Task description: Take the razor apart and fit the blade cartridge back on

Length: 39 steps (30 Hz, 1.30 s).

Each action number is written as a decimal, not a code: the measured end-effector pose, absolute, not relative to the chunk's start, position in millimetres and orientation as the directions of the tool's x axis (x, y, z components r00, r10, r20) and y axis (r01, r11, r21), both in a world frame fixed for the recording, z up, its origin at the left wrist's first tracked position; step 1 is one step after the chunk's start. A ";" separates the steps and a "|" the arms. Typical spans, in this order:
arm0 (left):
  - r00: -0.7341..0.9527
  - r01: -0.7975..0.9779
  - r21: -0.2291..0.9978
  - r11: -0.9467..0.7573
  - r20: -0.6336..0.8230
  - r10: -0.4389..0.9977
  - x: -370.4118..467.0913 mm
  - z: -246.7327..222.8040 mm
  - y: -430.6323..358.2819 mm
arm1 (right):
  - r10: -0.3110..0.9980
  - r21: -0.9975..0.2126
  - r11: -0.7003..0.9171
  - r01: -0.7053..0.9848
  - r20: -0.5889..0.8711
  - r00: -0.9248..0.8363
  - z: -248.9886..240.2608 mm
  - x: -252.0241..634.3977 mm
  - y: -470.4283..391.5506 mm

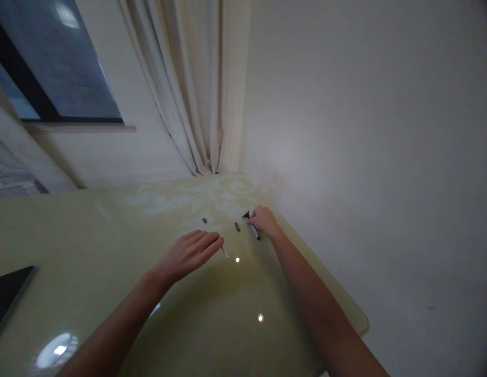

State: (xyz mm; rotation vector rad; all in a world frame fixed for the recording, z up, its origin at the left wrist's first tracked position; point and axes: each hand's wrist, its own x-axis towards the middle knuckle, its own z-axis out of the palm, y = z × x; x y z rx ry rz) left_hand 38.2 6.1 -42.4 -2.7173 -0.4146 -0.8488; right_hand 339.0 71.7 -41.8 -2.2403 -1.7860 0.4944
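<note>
My right hand point(264, 219) is closed on a razor point(254, 231) near the table's right edge. Its dark head point(246, 214) points to the far left and its grey handle with a black end angles toward me. Just left of it a small dark rectangular piece point(237, 226), like a blade cartridge, lies on the table. My left hand point(196, 250) is palm down with the fingers together. A thin white piece point(225, 253) sticks out at its fingertips, seemingly pinched there; its kind is unclear. Beyond the left hand lies a small dark oval object point(205, 220).
The glossy pale-green table point(110, 235) reflects several lights. A dark flat object point(10, 293), perhaps a laptop, sits at the left edge. A plain wall point(365, 157) runs along the right side, with a curtain point(188, 89) and window point(70, 68) behind.
</note>
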 end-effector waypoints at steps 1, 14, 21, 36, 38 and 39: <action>0.783 0.341 -0.202 -0.918 0.601 0.159 39.5 -38.7 3.1 | 0.973 -0.390 -0.230 0.892 -0.111 0.202 -40.2 338.4 70.4; 0.677 0.432 -0.143 -0.890 0.703 0.216 79.3 -33.8 8.0 | 0.918 -0.930 0.057 0.362 -0.093 -0.384 -2.7 288.4 53.0; 0.423 0.753 0.328 -0.570 0.422 0.802 111.2 -45.6 38.3 | 0.988 -0.948 0.003 0.318 -0.046 -0.148 -17.0 304.1 71.7; 0.332 0.782 0.515 -0.351 0.131 0.934 131.9 -87.9 71.0 | 0.987 -0.924 0.134 0.358 0.092 -0.133 -11.0 314.8 71.1; 0.329 0.778 0.520 -0.353 0.141 0.934 126.5 -87.8 65.2 | 0.983 -0.919 0.157 0.360 0.109 -0.150 -11.1 313.9 71.4; 0.331 0.776 0.523 -0.354 0.142 0.933 124.6 -87.7 62.3 | 0.980 -0.916 0.170 0.363 0.119 -0.157 -11.1 313.4 71.7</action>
